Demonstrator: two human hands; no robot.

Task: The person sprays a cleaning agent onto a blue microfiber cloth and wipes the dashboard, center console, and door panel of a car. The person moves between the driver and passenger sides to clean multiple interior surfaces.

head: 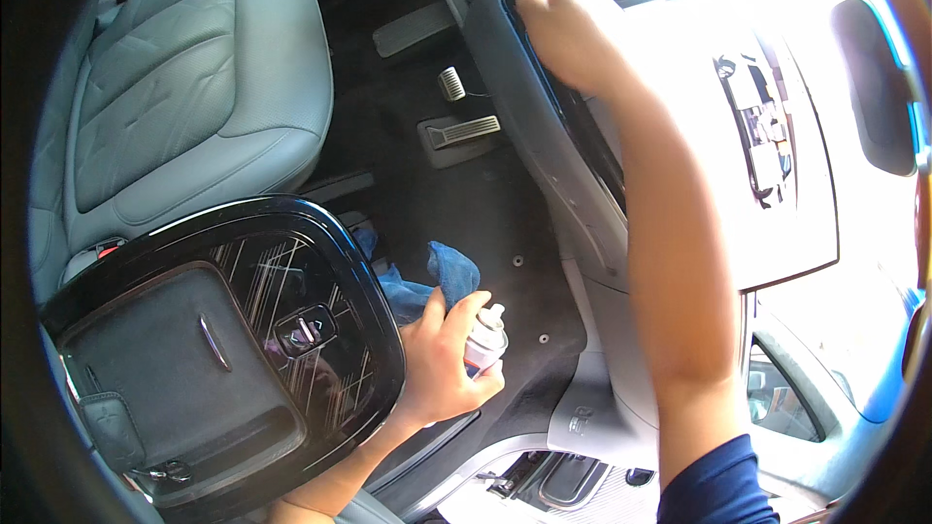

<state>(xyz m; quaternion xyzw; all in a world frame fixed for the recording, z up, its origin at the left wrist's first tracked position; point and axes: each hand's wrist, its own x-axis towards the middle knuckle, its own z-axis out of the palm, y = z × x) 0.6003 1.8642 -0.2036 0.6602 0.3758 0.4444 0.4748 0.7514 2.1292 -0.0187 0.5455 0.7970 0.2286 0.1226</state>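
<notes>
My left hand (440, 371) grips a white aerosol can (486, 342) with a nozzle on top. A bunched blue cloth (453, 273) rises by the same fingers, and more of it hangs behind the hand near the console. My right hand (561, 33) is curled and blurred, reaching to the far end of the dashboard (502, 51). It lies against the dark glossy display strip (608, 167). Its fingertips are hidden, so whether something is under them does not show.
At the left is a grey leather seat (211, 80). The glossy black centre console (364, 386) carries a dark leather pouch (109, 426). Beyond lie the accelerator pedal (466, 131), brake pedal (451, 84) and footrest (415, 29). A rear-view mirror (877, 87) hangs at the right.
</notes>
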